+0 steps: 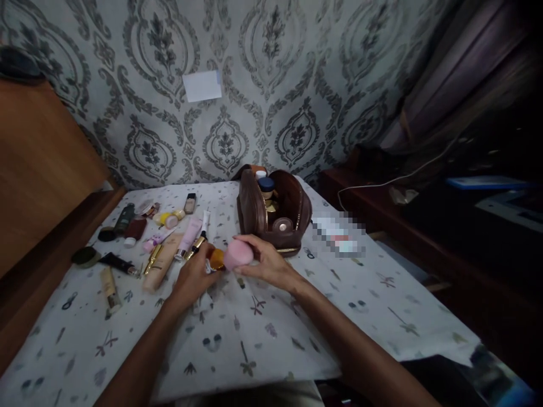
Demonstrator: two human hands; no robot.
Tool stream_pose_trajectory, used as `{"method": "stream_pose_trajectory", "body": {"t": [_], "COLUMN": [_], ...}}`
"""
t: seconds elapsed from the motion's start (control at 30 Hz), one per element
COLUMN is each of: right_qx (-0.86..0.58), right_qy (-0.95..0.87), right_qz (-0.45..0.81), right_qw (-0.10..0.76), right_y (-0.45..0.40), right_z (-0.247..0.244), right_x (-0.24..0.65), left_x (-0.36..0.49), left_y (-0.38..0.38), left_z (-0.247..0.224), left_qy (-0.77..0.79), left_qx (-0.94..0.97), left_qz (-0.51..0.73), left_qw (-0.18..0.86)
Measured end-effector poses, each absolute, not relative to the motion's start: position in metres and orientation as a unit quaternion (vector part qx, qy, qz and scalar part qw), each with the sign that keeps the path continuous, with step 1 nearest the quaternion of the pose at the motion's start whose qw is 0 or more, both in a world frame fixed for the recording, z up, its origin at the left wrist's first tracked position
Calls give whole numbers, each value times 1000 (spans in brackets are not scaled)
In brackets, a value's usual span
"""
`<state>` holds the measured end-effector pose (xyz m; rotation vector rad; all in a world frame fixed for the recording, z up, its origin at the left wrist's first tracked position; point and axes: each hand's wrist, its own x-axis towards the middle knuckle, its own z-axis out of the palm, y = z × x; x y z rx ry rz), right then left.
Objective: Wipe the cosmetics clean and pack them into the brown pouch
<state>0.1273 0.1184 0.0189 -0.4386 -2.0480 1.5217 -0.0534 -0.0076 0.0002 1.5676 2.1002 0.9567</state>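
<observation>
My right hand [269, 263] pinches a soft pink makeup sponge [238, 254] between thumb and fingers, in front of the bag. Just to its left, my left hand [195, 277] is closed around a small amber-orange item [216, 259], mostly hidden, so its kind is unclear. The sponge and the amber item are side by side, close together. Behind my right hand a brown leather makeup bag [254, 212] stands unzipped, with a dark-blue-lidded jar [266, 185] among the things inside. Beyond my left hand lie a lilac tube [190, 234] and a large beige tube [163, 263].
Several cosmetics cover the table's left side, including a foundation bottle [190, 203], a black tube [116, 263] and a small cream-coloured tube [110, 291]. A blurred-out packet [339, 233] lies right of the bag. A wooden panel [42, 152] borders the left; a white cable [382, 185] runs at right.
</observation>
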Motion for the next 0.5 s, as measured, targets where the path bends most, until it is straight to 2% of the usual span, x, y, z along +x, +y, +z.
{"method": "stream_pose_trajectory", "body": {"t": [0.17, 0.33, 0.5], "right_qx": [-199, -214, -161], "right_qy": [-758, -810, -853], "right_qz": [546, 451, 385], "right_qw": [295, 309, 314], "right_y": [116, 102, 83], "right_z": [18, 22, 29], "right_x": [127, 123, 114], "left_x": [-59, -33, -2], "left_y": [-18, -30, -22], "left_z": [10, 41, 59], "left_qy": [744, 717, 667], "left_qx": [580, 568, 610], "left_qz": [311, 402, 429], "left_qw": [117, 24, 22]}}
